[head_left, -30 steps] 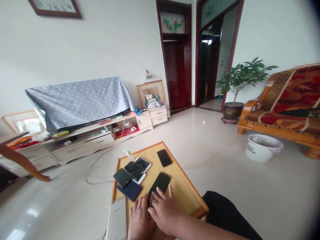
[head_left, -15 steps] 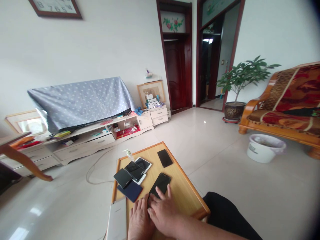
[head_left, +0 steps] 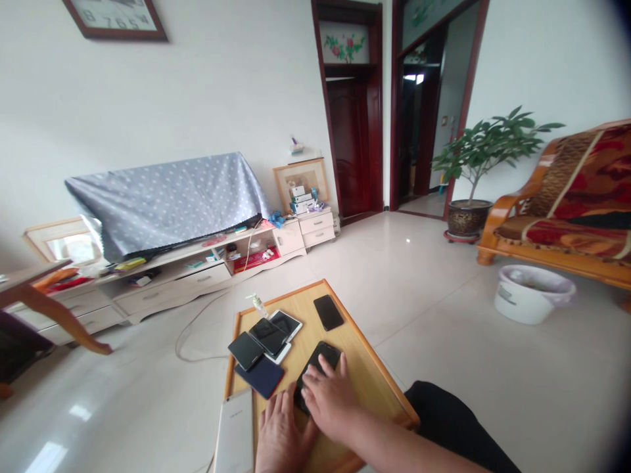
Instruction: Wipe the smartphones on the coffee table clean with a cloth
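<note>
A black phone (head_left: 316, 361) lies face up and slanted on the small wooden table (head_left: 365, 374). My left hand (head_left: 282, 427) is at its lower end, fingers along the left edge and thumb at the bottom, holding it. Over the screen is my right hand (head_left: 331, 397), thumb and first fingers pinched at a small pale bit too small to name, other fingers raised. A second black phone (head_left: 328, 312) lies at the upper right. To the left are overlapping dark and white devices (head_left: 269, 336), a navy one (head_left: 260, 376) and a white tablet (head_left: 233, 430).
A pump bottle (head_left: 258, 305) stands at the table's far left corner. A cable (head_left: 185, 338) runs over the floor. Beyond are a low white cabinet (head_left: 162, 295) and a cloth-covered object (head_left: 167, 203). A white bucket (head_left: 525, 302), potted plant (head_left: 466, 213) and wooden sofa (head_left: 503, 220) are on the right.
My right hand has moved up the phone's screen, away from my left hand, uncovering more of the phone's lower part. The whole view has shifted slightly.
</note>
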{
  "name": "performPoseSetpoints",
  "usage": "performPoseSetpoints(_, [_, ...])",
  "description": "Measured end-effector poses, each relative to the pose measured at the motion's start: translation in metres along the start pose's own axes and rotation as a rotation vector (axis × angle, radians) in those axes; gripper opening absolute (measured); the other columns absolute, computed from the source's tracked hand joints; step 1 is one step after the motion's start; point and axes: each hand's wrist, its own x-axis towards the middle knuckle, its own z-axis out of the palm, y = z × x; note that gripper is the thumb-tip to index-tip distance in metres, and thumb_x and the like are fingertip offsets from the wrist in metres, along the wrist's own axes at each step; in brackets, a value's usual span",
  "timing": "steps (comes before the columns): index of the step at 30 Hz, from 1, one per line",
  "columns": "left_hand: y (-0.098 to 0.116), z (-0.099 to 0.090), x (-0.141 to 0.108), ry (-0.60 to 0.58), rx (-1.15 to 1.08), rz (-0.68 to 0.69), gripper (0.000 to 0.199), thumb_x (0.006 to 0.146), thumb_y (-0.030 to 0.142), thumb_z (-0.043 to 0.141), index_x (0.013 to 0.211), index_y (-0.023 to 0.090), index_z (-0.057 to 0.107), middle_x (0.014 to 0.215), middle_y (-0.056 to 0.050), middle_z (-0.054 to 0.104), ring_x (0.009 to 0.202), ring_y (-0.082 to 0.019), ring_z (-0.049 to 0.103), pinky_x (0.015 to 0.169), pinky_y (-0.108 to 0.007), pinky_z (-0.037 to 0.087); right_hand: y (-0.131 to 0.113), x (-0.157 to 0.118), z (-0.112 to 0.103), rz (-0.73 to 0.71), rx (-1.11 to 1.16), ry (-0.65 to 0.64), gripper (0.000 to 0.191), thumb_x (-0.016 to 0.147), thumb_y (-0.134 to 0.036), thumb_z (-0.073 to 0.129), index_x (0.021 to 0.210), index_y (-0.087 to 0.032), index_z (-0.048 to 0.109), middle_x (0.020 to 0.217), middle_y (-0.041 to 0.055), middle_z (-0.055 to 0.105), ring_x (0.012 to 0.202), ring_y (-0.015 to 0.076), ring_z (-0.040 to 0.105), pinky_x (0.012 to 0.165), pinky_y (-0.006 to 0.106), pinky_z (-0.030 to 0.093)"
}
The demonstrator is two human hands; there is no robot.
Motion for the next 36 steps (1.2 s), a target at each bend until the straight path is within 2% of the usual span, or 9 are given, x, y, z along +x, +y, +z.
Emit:
performPoseSetpoints(4, [-0.001, 0.001, 0.0, -0.019, 0.007, 0.008, 0.058, 0.084, 0.034, 0.053, 0.141, 0.019, 0.048, 0.136, -0.01, 0.061, 0.127, -0.026, 0.054, 0.106, -0.041, 0.039, -0.009, -0.01, 0.004, -0.103, 0.058, -0.04, 0.045, 0.106, -0.046, 0.026, 0.143, -0.038, 0.05, 0.149, -0.0017, 0.054, 0.149, 0.0307, 0.03, 0.117, 0.069, -0.008])
performPoseSetpoints(10, [0.003, -0.002, 0.001, -0.016, 0.017, -0.002, 0.064, 0.083, 0.045, 0.056, 0.14, 0.019, 0.05, 0.135, -0.011, 0.062, 0.128, -0.029, 0.052, 0.105, -0.043, 0.04, 0.023, 0.016, -0.009, 0.142, -0.056, 0.033, 0.043, 0.104, -0.039, 0.03, 0.136, -0.035, 0.059, 0.148, -0.001, 0.056, 0.151, 0.0311, 0.022, 0.116, 0.07, -0.009])
performPoseSetpoints(13, [0.003, -0.003, 0.0, -0.011, 0.014, -0.011, 0.063, 0.082, 0.043, 0.057, 0.14, 0.02, 0.051, 0.133, -0.011, 0.063, 0.128, -0.03, 0.052, 0.105, -0.043, 0.04, 0.022, 0.02, -0.006, 0.176, -0.078, 0.074, 0.045, 0.104, -0.042, 0.031, 0.138, -0.031, 0.057, 0.151, 0.0031, 0.053, 0.152, 0.0329, 0.02, 0.117, 0.069, -0.008])
performPoseSetpoints(19, [0.0, 0.0, 0.0, -0.007, -0.012, 0.009, 0.062, 0.081, 0.034, 0.057, 0.141, 0.02, 0.05, 0.134, -0.01, 0.063, 0.127, -0.027, 0.053, 0.108, -0.041, 0.038, -0.01, 0.003, 0.011, -0.109, 0.063, -0.03, 0.045, 0.105, -0.042, 0.028, 0.141, -0.035, 0.053, 0.149, -0.0004, 0.054, 0.149, 0.0307, 0.028, 0.118, 0.067, -0.01])
performPoseSetpoints(21, [0.0, 0.001, 0.001, -0.006, -0.014, 0.007, 0.065, 0.08, 0.035, 0.058, 0.142, 0.02, 0.048, 0.135, -0.011, 0.062, 0.127, -0.028, 0.053, 0.108, -0.042, 0.037, -0.01, 0.004, 0.01, -0.119, 0.079, -0.045, 0.044, 0.105, -0.042, 0.028, 0.141, -0.036, 0.053, 0.148, -0.0017, 0.056, 0.15, 0.031, 0.027, 0.117, 0.068, -0.011])
performPoseSetpoints(24, [0.001, 0.001, 0.001, 0.005, -0.017, -0.009, 0.068, 0.08, 0.044, 0.059, 0.143, 0.02, 0.046, 0.137, -0.011, 0.061, 0.13, -0.03, 0.051, 0.107, -0.044, 0.039, 0.003, 0.016, 0.003, -0.01, 0.038, -0.019, 0.043, 0.105, -0.042, 0.028, 0.136, -0.036, 0.058, 0.147, -0.0026, 0.056, 0.15, 0.0327, 0.025, 0.116, 0.069, -0.011])
performPoseSetpoints(27, [0.003, 0.001, 0.0, 0.002, -0.009, -0.017, 0.067, 0.082, 0.042, 0.057, 0.143, 0.019, 0.046, 0.137, -0.012, 0.061, 0.131, -0.03, 0.051, 0.108, -0.044, 0.038, 0.018, 0.031, -0.005, 0.139, -0.027, 0.044, 0.045, 0.105, -0.04, 0.026, 0.135, -0.034, 0.059, 0.149, -0.0013, 0.055, 0.151, 0.0332, 0.022, 0.116, 0.069, -0.01])
performPoseSetpoints(30, [0.002, 0.001, 0.001, -0.019, -0.002, -0.022, 0.067, 0.081, 0.04, 0.056, 0.143, 0.018, 0.046, 0.138, -0.012, 0.06, 0.131, -0.03, 0.05, 0.109, -0.044, 0.037, 0.02, 0.035, -0.005, 0.196, -0.064, 0.068, 0.046, 0.105, -0.038, 0.025, 0.137, -0.031, 0.058, 0.15, 0.0018, 0.053, 0.151, 0.0333, 0.021, 0.116, 0.07, -0.008])
performPoseSetpoints(36, [0.001, -0.001, 0.0, -0.037, -0.017, -0.009, 0.072, 0.08, 0.046, 0.06, 0.145, 0.019, 0.044, 0.142, -0.01, 0.058, 0.132, -0.029, 0.05, 0.11, -0.043, 0.038, -0.005, 0.02, 0.014, -0.042, 0.008, -0.052, 0.042, 0.104, -0.037, 0.029, 0.134, -0.035, 0.059, 0.147, -0.0003, 0.056, 0.148, 0.0298, 0.031, 0.116, 0.07, -0.008])
